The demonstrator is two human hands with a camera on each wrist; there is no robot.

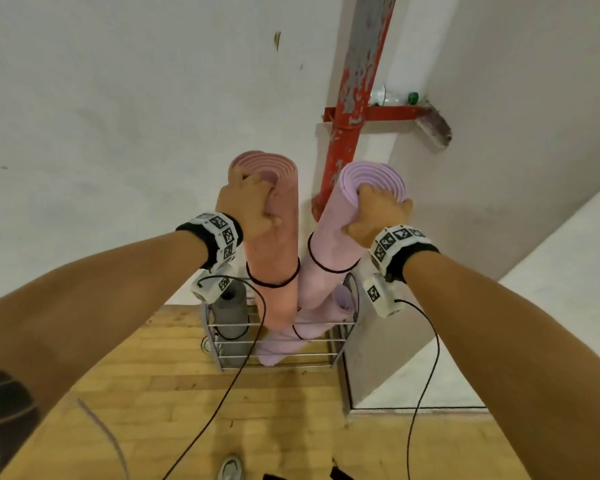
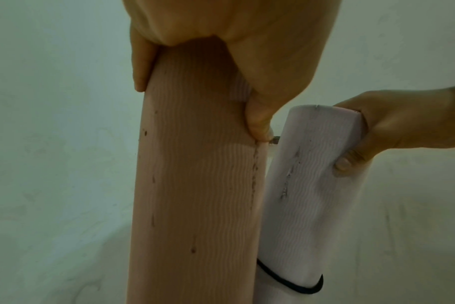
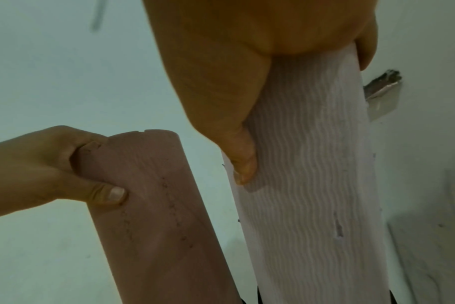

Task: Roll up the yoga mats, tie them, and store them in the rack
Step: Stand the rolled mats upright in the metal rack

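A rolled salmon-pink mat [image 1: 274, 244] [image 2: 195, 185] [image 3: 156, 205] stands upright in the wire rack [image 1: 281, 358], a black band [image 1: 274, 282] around it. My left hand [image 1: 250, 206] [image 2: 247, 61] [image 3: 52, 170] grips its top end, thumb on the front. Beside it a rolled lilac mat [image 1: 340, 230] [image 2: 307, 174] [image 3: 312, 185] leans rightward, also tied with a black band [image 1: 329, 266]. My right hand [image 1: 374, 216] [image 3: 234, 102] [image 2: 392, 131] grips its top end. A grey rolled mat [image 1: 231, 317] and another lilac roll [image 1: 291, 341] sit in the rack.
The rack stands on a wooden floor [image 1: 257, 410] against a white wall. A red pipe [image 1: 347, 126] with a bracket rises behind the mats. A white ledge [image 1: 430, 358] flanks the rack's right side. Black cables [image 1: 229, 386] hang from my wrists. A shoe [image 1: 229, 469] shows below.
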